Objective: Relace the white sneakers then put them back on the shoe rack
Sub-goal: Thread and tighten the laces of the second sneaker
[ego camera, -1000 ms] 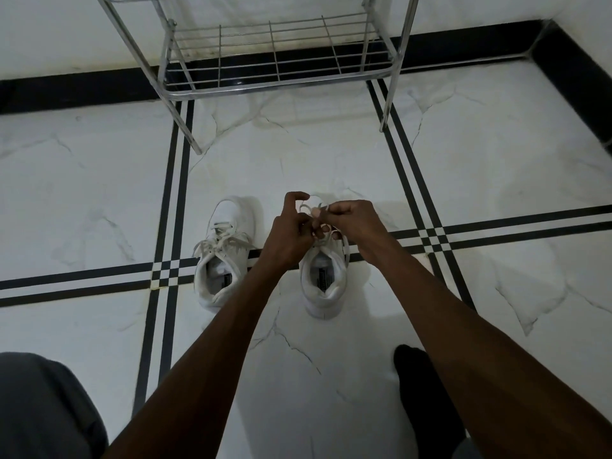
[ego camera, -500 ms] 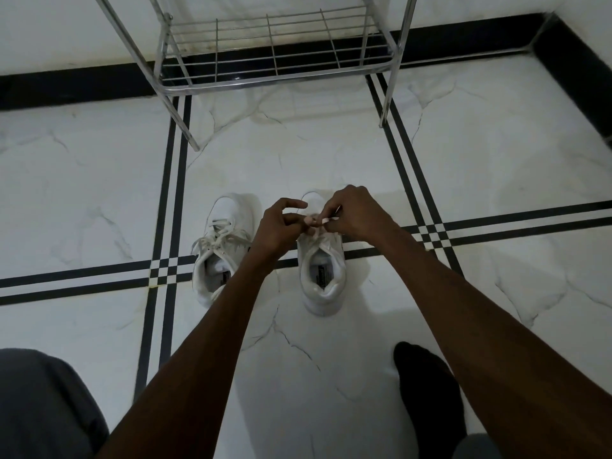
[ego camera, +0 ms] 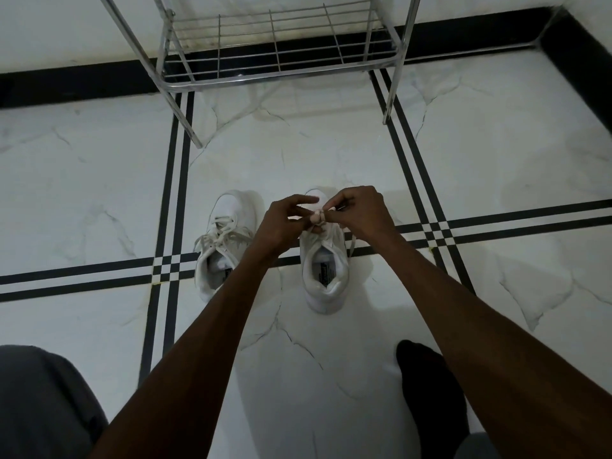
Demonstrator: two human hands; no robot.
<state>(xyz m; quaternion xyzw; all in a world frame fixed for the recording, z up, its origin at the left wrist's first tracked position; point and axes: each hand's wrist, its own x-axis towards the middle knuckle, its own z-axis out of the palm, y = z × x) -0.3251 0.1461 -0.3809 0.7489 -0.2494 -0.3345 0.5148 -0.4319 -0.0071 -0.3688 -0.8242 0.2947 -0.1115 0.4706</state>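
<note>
Two white sneakers stand side by side on the marble floor, toes pointing away from me. The left sneaker (ego camera: 222, 241) has its laces tied in a loose bow. Over the laced part of the right sneaker (ego camera: 326, 271), my left hand (ego camera: 281, 225) and my right hand (ego camera: 359, 212) meet, each pinching the white shoelace (ego camera: 318, 218) between fingertips. A loose lace end hangs down the shoe's right side. The metal shoe rack (ego camera: 275, 51) stands beyond the shoes, its bottom wire shelf bare.
White marble floor with black stripe lines crossing under the shoes. A black skirting runs along the white wall behind the rack. My black-socked foot (ego camera: 430, 385) rests at lower right and a grey-clad knee (ego camera: 39, 402) at lower left.
Both hands moved forward from the shoe's tongue toward mid-lacing and kept pinching the lace. The view shifted slightly, bringing the rack closer.
</note>
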